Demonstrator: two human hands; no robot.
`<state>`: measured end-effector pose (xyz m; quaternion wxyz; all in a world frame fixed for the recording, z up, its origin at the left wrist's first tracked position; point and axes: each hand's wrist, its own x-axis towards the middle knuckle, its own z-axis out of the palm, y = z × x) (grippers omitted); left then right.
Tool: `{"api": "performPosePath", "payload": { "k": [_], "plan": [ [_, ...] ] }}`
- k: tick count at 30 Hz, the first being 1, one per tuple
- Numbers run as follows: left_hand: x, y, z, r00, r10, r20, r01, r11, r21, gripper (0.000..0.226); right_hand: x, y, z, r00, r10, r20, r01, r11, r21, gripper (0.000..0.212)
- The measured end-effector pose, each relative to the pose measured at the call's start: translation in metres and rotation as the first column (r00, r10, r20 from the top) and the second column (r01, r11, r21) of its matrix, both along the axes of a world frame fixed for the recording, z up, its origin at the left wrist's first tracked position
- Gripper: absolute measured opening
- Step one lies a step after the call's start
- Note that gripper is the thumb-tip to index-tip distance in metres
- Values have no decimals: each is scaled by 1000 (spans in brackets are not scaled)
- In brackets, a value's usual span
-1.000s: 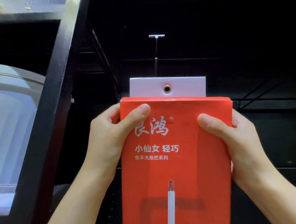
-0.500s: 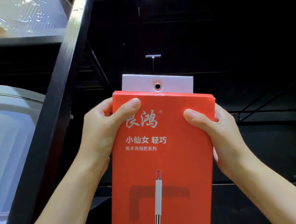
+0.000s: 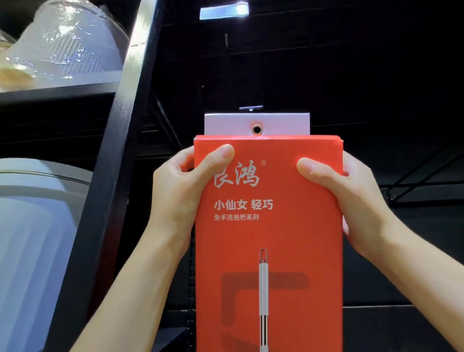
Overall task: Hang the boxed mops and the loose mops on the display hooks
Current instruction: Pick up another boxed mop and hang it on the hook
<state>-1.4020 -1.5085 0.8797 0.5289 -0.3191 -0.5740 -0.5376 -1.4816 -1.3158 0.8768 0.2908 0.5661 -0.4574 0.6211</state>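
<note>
I hold a tall red mop box (image 3: 268, 242) upright in front of a dark display wall. My left hand (image 3: 183, 195) grips its upper left edge, thumb on the front. My right hand (image 3: 347, 195) grips the upper right edge the same way. A white hang tab (image 3: 282, 124) with a round eyelet (image 3: 256, 129) sticks up from the box top. The metal tip of a display hook (image 3: 251, 108) shows just above the tab, a little above the eyelet. The rest of the hook is hidden behind the tab.
A black shelf upright (image 3: 115, 167) slants along the left. Left of it, shelves hold wrapped plastic tubs (image 3: 60, 50) and a pale blue bin (image 3: 24, 245). A bright label strip (image 3: 223, 11) sits high on the dark wall. Black rails (image 3: 432, 183) run at the right.
The box has risen toward the hook: the hook tip stood well above the tab a second ago and now sits right at the tab's top edge. Both hands keep the same grip.
</note>
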Motion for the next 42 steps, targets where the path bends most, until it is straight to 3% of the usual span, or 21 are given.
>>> {"api": "performPosePath", "payload": {
  "k": [8,16,20,24,30,35,42],
  "plan": [
    [-14,-6,-2,1000,-13,21,13,1000,8,47,-10,-4,0,1000,-15,23,15,1000,25,53],
    [-22,-7,2,1000,5,9,-5,999,33,44,-16,-7,7,1000,7,7,-7,1000,30,51],
    [-24,-4,6,1000,5,2,-5,999,44,40,-22,-8,12,999,-33,12,33,999,14,70],
    [-24,-2,10,1000,-8,15,7,999,41,37,-23,-8,17,1000,2,8,-2,999,32,50],
    [-23,-2,16,999,-38,4,37,998,56,50,-24,-8,25,999,0,39,-2,998,58,31],
    [-26,-3,19,999,-30,21,29,998,57,46,-26,-10,28,999,-18,44,14,998,69,42],
    [-34,-8,20,998,-16,59,13,999,41,50,-34,-11,26,998,-33,61,28,996,83,43]
  ]
}}
